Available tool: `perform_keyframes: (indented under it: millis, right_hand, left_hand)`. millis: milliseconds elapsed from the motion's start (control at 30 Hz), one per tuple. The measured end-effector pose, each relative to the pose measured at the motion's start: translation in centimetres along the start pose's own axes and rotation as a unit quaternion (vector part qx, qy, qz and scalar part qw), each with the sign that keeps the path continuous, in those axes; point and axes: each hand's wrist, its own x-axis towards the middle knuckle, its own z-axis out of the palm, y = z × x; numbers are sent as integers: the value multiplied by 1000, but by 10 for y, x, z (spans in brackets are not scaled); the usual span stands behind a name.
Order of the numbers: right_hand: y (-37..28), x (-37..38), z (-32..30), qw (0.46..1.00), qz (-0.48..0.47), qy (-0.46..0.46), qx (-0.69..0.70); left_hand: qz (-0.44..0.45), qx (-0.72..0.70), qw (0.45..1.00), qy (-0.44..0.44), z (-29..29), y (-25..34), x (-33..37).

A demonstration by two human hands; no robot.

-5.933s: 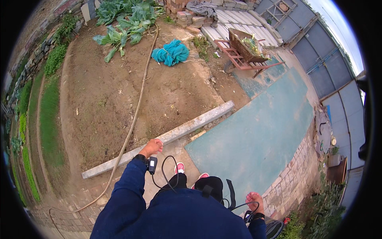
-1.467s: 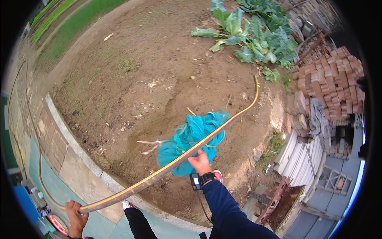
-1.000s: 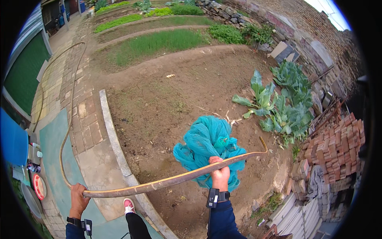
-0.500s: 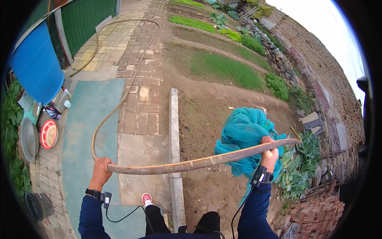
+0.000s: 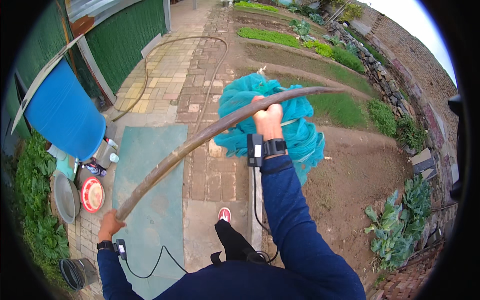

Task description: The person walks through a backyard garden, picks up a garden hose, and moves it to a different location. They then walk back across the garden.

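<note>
A long, curved wooden pole (image 5: pixel 186 150) slants across in front of me, low at the left and higher at the far right. My left hand (image 5: pixel 110 225) is closed round its lower left end. Further along, my right hand (image 5: pixel 269 120) wraps over the pole, well short of the tapering far end. A bulky bundle of teal netting (image 5: pixel 240 91) shows around and beyond my right hand, partly covered by the pole and my wrist. Whether it hangs from the pole or is held by my right fingers cannot be seen.
Left stand a blue barrel (image 5: pixel 67 110), a red-rimmed basin (image 5: pixel 92 195), a grey basin (image 5: pixel 66 198) and a dark bucket (image 5: pixel 78 273). A hose (image 5: pixel 222 60) loops over the paving beside a green mat (image 5: pixel 148 170). Right are planted beds (image 5: pixel 345 107) and leafy cabbages (image 5: pixel 400 220).
My right hand has swung up and left, carrying the netting from over the soil toward the paving. The pole now slants steeply; my left hand sits slightly lower and further left.
</note>
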Motion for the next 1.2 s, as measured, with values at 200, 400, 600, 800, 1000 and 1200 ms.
perform_keyframes:
  millis: [200, 400, 600, 800, 1000, 1200]
  right_hand:
    - [160, 120, 74, 997, 47, 50, -21]
    - [303, 202, 124, 981, 140, 121, -55]
    - [409, 294, 95, 861, 118, -292, -400]
    - [431, 396, 130, 926, 300, 14, -228]
    - [383, 550, 170, 907, 300, 112, -272]
    - [232, 775, 198, 897, 249, 152, -332]
  left_hand:
    - [-41, -63, 997, -20, -187, 80, 109]
    - [189, -84, 969, 137, -337, 279, 306]
    - [85, 34, 995, -29, -363, 414, 528]
    - [99, 71, 992, -30, -369, 449, 692]
    - [112, -91, 985, 93, -400, 419, 834]
    - [130, 37, 960, 246, -406, 439, 947]
